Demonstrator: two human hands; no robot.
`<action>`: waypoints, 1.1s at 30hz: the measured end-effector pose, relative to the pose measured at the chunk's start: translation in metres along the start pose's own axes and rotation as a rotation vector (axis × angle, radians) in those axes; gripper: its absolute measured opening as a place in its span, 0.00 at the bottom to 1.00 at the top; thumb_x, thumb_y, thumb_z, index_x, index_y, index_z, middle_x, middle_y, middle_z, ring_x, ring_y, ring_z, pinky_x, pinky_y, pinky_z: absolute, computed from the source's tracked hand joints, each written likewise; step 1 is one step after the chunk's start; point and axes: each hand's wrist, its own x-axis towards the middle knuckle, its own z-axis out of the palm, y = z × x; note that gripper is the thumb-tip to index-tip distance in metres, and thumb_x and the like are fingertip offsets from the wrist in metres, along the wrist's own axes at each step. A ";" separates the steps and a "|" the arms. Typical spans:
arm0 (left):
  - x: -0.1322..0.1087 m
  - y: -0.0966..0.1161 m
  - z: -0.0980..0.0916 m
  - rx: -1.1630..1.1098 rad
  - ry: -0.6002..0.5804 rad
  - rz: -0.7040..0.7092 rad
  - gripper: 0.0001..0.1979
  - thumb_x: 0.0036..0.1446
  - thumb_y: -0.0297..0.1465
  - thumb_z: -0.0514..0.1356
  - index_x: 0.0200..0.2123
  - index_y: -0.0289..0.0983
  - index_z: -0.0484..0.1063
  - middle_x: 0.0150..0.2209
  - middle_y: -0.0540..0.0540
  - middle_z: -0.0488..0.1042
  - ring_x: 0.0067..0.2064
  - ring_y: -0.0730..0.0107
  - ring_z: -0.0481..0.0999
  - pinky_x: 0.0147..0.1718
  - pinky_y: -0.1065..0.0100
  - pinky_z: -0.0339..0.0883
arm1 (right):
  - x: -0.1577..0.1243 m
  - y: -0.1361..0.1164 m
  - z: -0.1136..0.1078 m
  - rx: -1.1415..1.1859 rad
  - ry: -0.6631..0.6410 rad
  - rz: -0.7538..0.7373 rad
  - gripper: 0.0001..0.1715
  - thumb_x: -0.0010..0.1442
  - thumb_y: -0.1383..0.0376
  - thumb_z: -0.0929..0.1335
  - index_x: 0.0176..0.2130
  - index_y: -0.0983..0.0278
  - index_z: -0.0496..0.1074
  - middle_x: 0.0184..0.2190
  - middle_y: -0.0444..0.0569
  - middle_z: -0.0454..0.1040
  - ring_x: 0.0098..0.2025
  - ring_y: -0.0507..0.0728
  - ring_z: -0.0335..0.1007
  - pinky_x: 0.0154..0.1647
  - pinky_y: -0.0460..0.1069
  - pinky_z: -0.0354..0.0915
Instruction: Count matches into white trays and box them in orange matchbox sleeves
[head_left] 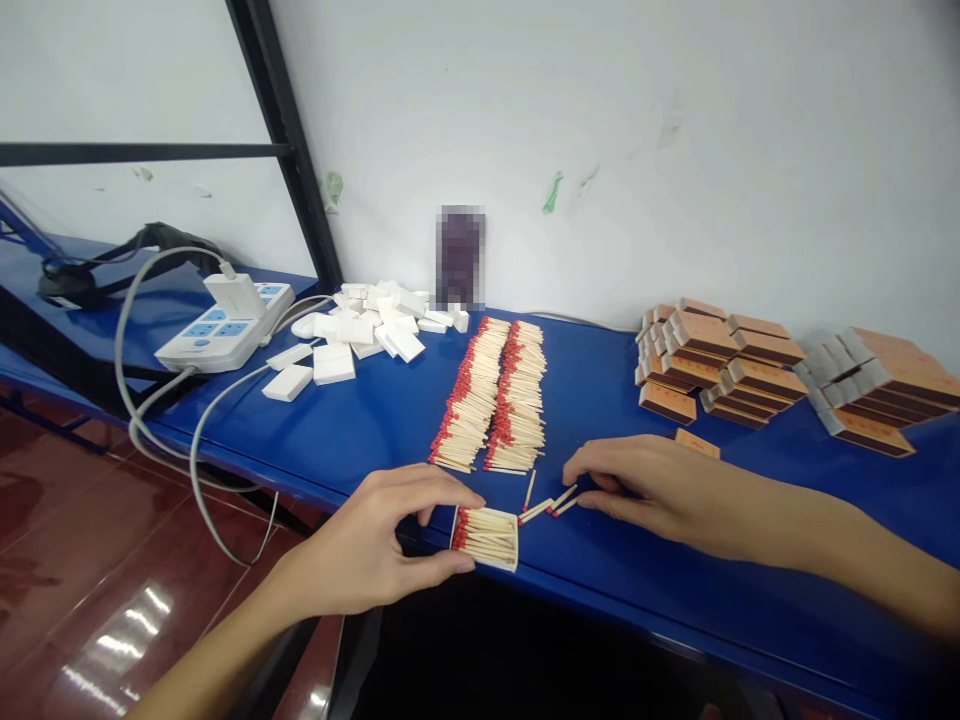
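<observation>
My left hand [375,540] grips a small white tray [487,537] filled with red-tipped matches, holding it at the near edge of the blue table [360,420]. My right hand [637,485] rests on the table just right of the tray, its fingertips pinching a few loose matches [553,504]. One orange matchbox sleeve [697,442] lies just behind my right wrist. Two long rows of loose matches [499,395] lie behind both hands.
A heap of empty white inner trays [360,330] sits at the back left. Stacks of orange matchboxes [712,360] and more boxes [877,390] stand at the back right. A white power strip [225,325] with grey cables is on the far left. The wall is close behind.
</observation>
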 end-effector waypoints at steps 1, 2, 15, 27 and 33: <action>0.000 0.000 0.000 -0.001 -0.003 -0.003 0.17 0.57 0.29 0.68 0.49 0.43 0.73 0.46 0.50 0.76 0.33 0.75 0.67 0.34 0.71 0.67 | 0.001 -0.001 -0.001 0.007 -0.005 -0.012 0.13 0.69 0.57 0.60 0.40 0.59 0.70 0.34 0.45 0.74 0.35 0.55 0.69 0.34 0.49 0.60; 0.000 0.000 0.000 -0.003 -0.006 -0.005 0.17 0.57 0.29 0.68 0.50 0.43 0.73 0.46 0.50 0.76 0.33 0.75 0.67 0.34 0.71 0.67 | 0.001 -0.002 -0.002 0.014 -0.013 -0.021 0.14 0.69 0.57 0.60 0.38 0.59 0.69 0.34 0.46 0.74 0.35 0.55 0.69 0.34 0.49 0.60; 0.000 -0.001 0.001 -0.001 -0.012 -0.008 0.16 0.57 0.31 0.68 0.49 0.42 0.74 0.45 0.48 0.77 0.34 0.73 0.69 0.34 0.71 0.68 | 0.016 -0.020 0.012 0.015 0.065 -0.093 0.10 0.68 0.61 0.63 0.35 0.61 0.70 0.34 0.44 0.72 0.34 0.53 0.68 0.33 0.48 0.59; 0.002 0.002 0.000 -0.008 -0.015 -0.011 0.16 0.57 0.31 0.67 0.49 0.42 0.74 0.45 0.48 0.77 0.34 0.72 0.70 0.34 0.70 0.68 | 0.028 -0.028 0.008 -0.155 0.114 -0.177 0.16 0.67 0.68 0.61 0.46 0.60 0.76 0.34 0.47 0.74 0.31 0.53 0.70 0.30 0.48 0.58; 0.002 0.002 0.000 -0.005 -0.019 0.002 0.15 0.57 0.30 0.68 0.49 0.42 0.74 0.45 0.49 0.77 0.35 0.72 0.70 0.35 0.71 0.68 | 0.033 -0.026 0.009 -0.132 0.144 -0.173 0.15 0.67 0.69 0.61 0.44 0.62 0.76 0.34 0.47 0.75 0.34 0.54 0.71 0.32 0.48 0.61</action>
